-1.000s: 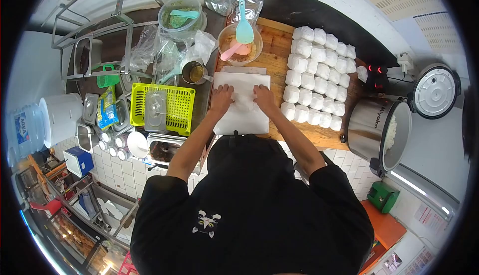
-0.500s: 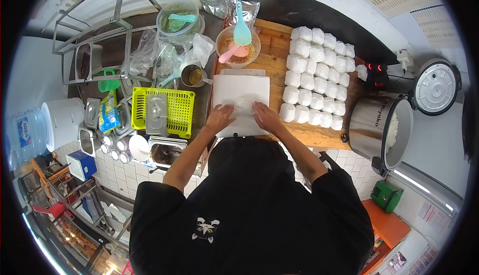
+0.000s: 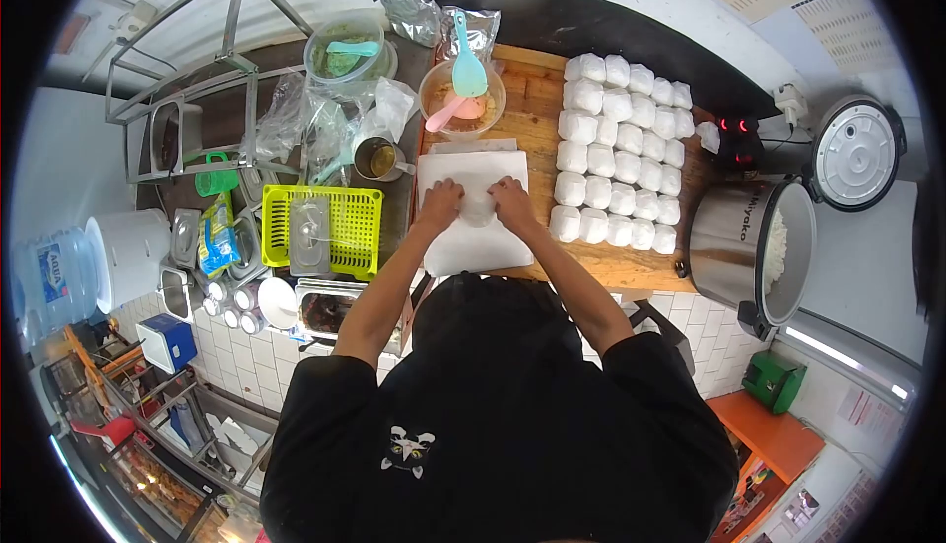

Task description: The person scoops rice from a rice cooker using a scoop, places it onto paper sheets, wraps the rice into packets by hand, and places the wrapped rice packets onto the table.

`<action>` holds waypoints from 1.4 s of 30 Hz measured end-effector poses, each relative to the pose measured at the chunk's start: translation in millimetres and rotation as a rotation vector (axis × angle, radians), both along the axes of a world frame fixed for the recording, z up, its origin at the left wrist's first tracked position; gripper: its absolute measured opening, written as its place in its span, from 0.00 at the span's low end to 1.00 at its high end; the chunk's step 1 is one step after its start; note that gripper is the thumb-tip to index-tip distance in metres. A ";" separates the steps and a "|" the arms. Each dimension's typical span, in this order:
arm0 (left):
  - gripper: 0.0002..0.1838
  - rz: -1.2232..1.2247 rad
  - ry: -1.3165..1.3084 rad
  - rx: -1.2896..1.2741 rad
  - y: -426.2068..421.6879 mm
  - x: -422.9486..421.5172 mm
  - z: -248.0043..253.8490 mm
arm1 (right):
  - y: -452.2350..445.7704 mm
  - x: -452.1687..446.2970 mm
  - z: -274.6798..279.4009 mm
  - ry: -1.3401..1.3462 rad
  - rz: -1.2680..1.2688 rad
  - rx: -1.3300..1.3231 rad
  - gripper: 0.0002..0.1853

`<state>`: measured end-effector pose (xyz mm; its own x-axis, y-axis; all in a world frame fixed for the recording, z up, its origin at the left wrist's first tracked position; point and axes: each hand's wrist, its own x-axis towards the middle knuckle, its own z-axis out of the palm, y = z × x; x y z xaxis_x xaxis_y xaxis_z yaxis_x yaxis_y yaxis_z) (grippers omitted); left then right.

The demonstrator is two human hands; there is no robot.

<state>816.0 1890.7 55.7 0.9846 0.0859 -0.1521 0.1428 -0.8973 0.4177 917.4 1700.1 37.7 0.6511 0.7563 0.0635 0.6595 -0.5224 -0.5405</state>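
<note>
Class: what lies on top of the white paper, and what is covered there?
A pale lump, too blurred to identify, lies on the white paper between the left hand and the right hand. The paper beneath it is covered.

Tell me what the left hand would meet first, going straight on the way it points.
Past the white paper beneath it, the left hand would probably first meet the clear bowl with the pink spatula, though hand and rim heights are hard to judge here.
</note>
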 end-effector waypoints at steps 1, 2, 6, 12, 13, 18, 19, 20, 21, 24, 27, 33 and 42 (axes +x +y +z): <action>0.19 0.010 -0.002 -0.232 3.4 -2.8 -12.5 | -4.5 1.1 -0.7 0.016 0.015 0.055 0.10; 0.19 0.021 -0.004 -0.465 7.8 -5.1 -25.0 | -9.4 2.5 -1.4 0.031 0.029 0.110 0.11; 0.20 0.111 0.443 -1.293 29.3 -7.4 -3.1 | -33.6 8.3 5.7 0.977 0.007 0.227 0.15; 0.16 0.200 0.266 -1.637 -10.2 -3.2 5.6 | -58.6 10.9 109.5 1.183 -0.130 0.336 0.16; 0.15 0.182 0.111 -1.534 -18.7 2.8 2.6 | -63.6 17.3 123.6 1.088 -0.174 0.303 0.16; 0.18 0.344 0.026 -1.756 -77.4 24.9 78.9 | -83.2 29.1 136.1 0.603 -0.283 0.389 0.16; 0.17 0.424 0.027 -1.703 -86.8 32.2 89.2 | -83.3 28.7 146.8 0.561 -0.324 0.395 0.16; 0.16 0.501 0.025 -1.648 -96.4 40.4 99.7 | -84.2 27.9 157.9 0.577 -0.353 0.382 0.16; 0.15 0.577 0.023 -1.589 -107.4 47.3 107.6 | -82.8 24.9 168.9 0.677 -0.382 0.517 0.15; 0.26 0.604 -0.263 -1.354 -139.6 65.5 142.7 | -88.6 23.7 167.2 0.931 -0.455 0.796 0.13; 0.26 0.536 -0.284 -1.342 -157.7 81.2 159.3 | -87.1 20.5 164.0 1.206 -0.664 1.320 0.16; 0.32 0.143 -0.322 -1.364 -190.6 100.1 182.5 | -115.1 30.7 184.9 1.623 -0.394 1.287 0.29; 0.31 0.412 -0.003 -1.392 -232.4 138.0 136.8 | -169.9 59.4 142.7 1.033 -0.540 0.992 0.29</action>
